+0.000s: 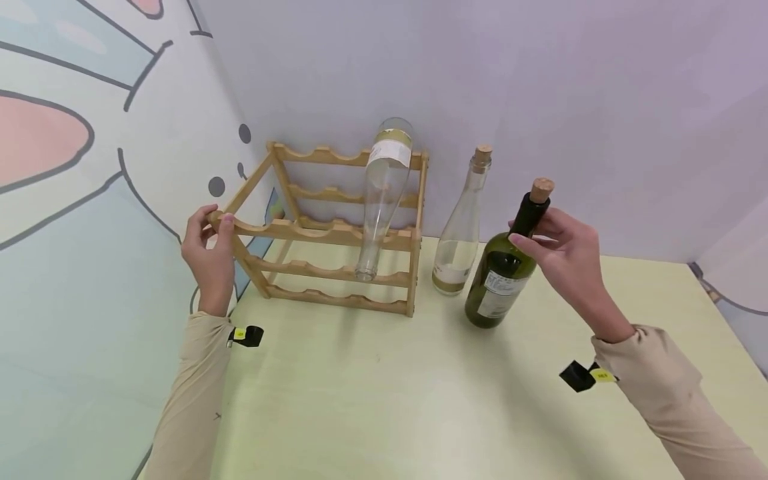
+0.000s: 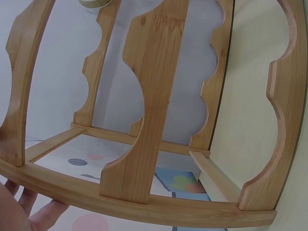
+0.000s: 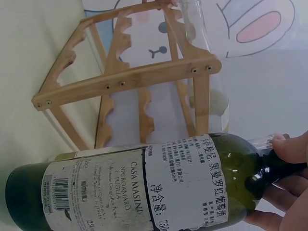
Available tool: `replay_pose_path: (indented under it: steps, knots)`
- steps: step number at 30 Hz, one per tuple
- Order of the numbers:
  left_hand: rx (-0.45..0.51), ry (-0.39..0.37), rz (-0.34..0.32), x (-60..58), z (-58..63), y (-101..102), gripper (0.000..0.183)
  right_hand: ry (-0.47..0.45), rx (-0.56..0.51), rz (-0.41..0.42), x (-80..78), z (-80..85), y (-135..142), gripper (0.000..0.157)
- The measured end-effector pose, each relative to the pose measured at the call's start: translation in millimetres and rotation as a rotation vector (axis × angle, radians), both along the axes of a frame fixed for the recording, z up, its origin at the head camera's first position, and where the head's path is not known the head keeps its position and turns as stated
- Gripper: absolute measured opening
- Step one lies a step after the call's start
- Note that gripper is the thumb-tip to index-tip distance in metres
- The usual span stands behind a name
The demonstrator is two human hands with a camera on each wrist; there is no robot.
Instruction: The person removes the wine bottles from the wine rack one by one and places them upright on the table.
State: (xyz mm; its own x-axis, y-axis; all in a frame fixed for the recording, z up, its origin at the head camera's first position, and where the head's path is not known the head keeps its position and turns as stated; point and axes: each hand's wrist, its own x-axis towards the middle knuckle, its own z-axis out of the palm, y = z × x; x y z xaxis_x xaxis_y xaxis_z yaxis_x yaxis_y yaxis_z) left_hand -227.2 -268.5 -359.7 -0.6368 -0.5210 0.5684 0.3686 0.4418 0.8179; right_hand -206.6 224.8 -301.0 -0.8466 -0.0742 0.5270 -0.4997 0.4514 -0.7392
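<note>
A wooden wine rack (image 1: 324, 230) stands at the back left of the table, with scalloped rails on three levels. My left hand (image 1: 210, 260) grips its front left top corner; in the left wrist view, fingers (image 2: 48, 214) curl at the frame's edge. Across the top rails lies a clear glass bottle (image 1: 384, 187), its neck toward me. The right hand (image 1: 567, 257) holds a dark green wine bottle (image 1: 501, 280) by the neck, tilted, a cork in its mouth. In the right wrist view the green bottle's labels (image 3: 183, 183) face the camera.
A second clear bottle (image 1: 459, 250), corked, stands upright between the rack and the green bottle. The pale table (image 1: 384, 400) meets a plain wall (image 1: 540, 93) behind and a cartoon-printed wall (image 1: 120, 267) at left.
</note>
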Motion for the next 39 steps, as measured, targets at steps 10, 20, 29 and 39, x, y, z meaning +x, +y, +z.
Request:
replay_pose_path:
  steps: [10,20,29,39]
  knots:
    - [-0.003,0.001,0.000,-0.5,-2.2,-2,0.030,-0.016,0.014,-0.019,-15.9,-5.8,11,0.028]
    - [-0.006,-0.007,0.003,0.0,-2.4,-2,0.030,-0.013,0.042,-0.042,-29.3,-11.2,18,0.029]
    - [-0.007,-0.008,-0.002,-3.0,-3.2,-2,0.030,-0.043,0.063,-0.072,-37.2,-15.6,20,0.030]
    - [-0.009,0.001,0.012,2.3,4.3,5,0.028,-0.054,0.070,-0.079,-47.1,-18.8,24,0.032]
